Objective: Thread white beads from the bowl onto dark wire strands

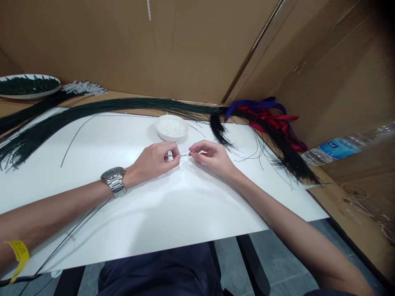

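My left hand (159, 159), with a metal watch (115, 180) at its wrist, pinches a thin dark strand just below a small white bowl (172, 128) of tiny white pieces. Close to its right, my right hand (211, 158) pinches the same strand (185, 155) between thumb and finger. A short stretch of the strand shows between the two hands. Small dark and light bits show inside the left hand's curled fingers, too small to make out. Long dark strands (70, 235) trail below my left forearm to the table's front edge.
A long bundle of dark green strands (123, 105) lies along the back of the white table (173, 213). At the back left is a plate (29, 96) of dark green pieces. Red ribbon (277, 123), purple ribbon (262, 102) and a plastic bottle (342, 146) are at the right.
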Available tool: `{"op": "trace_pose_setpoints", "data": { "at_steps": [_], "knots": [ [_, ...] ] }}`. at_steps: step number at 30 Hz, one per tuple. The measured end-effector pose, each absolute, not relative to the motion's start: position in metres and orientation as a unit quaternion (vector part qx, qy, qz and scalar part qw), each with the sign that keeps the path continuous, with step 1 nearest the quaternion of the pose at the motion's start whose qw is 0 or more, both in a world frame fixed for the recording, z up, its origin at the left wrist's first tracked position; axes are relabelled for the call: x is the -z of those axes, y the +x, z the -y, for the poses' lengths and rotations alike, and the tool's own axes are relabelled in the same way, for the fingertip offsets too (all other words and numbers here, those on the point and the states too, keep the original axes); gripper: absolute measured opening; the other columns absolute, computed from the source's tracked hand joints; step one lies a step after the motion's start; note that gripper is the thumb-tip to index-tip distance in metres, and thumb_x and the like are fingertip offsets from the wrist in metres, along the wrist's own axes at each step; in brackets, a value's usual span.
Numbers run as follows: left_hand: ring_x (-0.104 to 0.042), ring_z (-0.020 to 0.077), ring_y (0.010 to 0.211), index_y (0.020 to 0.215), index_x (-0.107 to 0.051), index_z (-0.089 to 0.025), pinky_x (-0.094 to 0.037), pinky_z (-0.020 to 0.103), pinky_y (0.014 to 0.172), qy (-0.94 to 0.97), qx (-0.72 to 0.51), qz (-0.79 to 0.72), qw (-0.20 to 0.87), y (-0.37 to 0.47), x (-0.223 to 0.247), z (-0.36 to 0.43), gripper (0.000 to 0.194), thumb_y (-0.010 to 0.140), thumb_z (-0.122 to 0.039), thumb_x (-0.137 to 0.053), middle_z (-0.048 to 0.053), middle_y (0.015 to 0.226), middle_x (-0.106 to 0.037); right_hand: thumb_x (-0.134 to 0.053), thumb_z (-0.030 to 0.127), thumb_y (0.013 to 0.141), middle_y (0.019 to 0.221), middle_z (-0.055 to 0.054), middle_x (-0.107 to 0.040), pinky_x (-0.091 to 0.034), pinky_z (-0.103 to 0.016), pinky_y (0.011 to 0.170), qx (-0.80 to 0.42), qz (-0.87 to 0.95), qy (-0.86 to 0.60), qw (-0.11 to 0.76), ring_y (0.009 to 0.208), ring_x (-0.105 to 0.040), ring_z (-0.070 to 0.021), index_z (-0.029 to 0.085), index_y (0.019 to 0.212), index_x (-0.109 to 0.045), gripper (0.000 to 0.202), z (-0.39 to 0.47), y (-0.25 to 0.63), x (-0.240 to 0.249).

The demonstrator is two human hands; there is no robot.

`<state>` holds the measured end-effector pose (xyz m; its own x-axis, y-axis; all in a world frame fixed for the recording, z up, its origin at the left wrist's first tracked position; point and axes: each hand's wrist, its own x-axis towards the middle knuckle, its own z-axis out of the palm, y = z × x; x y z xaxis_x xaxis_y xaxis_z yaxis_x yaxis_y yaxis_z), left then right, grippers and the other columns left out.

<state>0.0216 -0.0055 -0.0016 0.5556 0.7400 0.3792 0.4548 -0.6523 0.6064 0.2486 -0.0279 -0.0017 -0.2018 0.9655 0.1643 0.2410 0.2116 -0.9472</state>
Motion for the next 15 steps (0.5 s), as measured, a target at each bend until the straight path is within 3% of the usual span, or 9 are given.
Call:
{"op": "trace_pose_setpoints", "data": {
  "at_steps": [15],
  "knots": [
    [-0.053,0.0119,0.063,0.078,-0.063,-0.02,-0.039,0.025,0.06,0.844,-0.327,-0.345,0.249,0.0218,0.0019,0.0035,0.01,0.086,-0.024,-0.059,-0.002,0.072,-0.064,-0.075,0.036,0.082,0.095,-0.005,-0.071,-0.052,-0.03,0.069,-0.41,0.66,-0.453,0.437,0.087,-0.064,-0.019,0.022,0.092,-0.074,0.017,0.0305,0.2481,0.0037]
  ]
}}
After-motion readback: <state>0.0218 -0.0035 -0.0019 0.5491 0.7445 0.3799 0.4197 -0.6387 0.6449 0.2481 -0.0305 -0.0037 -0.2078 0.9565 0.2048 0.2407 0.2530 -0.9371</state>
